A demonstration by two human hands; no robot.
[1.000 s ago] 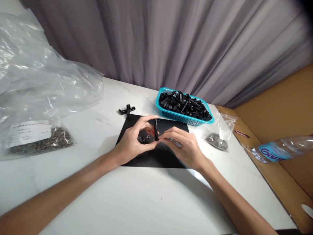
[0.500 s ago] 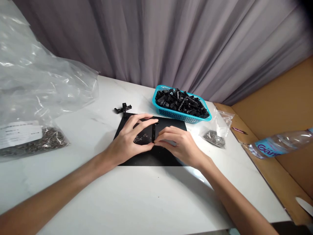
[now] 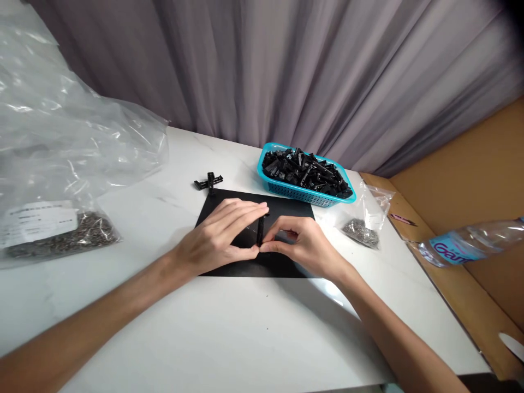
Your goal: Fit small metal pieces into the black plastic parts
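My left hand [image 3: 216, 236] grips a narrow black plastic piece [image 3: 261, 230] lengthwise, fingers at its far end and thumb at its near end. On the right side of that piece, my right hand [image 3: 305, 243] pinches its near end with thumb and forefinger. Whether something tiny sits in this pinch is hidden. Both hands are over a black mat [image 3: 245, 268]. A few small shiny bits [image 3: 248, 228] show on the mat, mostly covered by my left hand. Two more black plastic pieces [image 3: 209, 182] lie crossed by the mat's far left corner.
A turquoise basket [image 3: 301, 197] heaped with black plastic parts stands behind the mat. Small metal parts fill a bag [image 3: 361, 233] at right and a larger bag [image 3: 88, 229] at left. A plastic bottle [image 3: 470, 243] lies beyond the white table's [image 3: 213, 333] right edge, by cardboard.
My left fingers have come together and lowered over the mat, covering most of the shiny bits. The black piece has turned slightly between my hands. My right fingers have curled in more.
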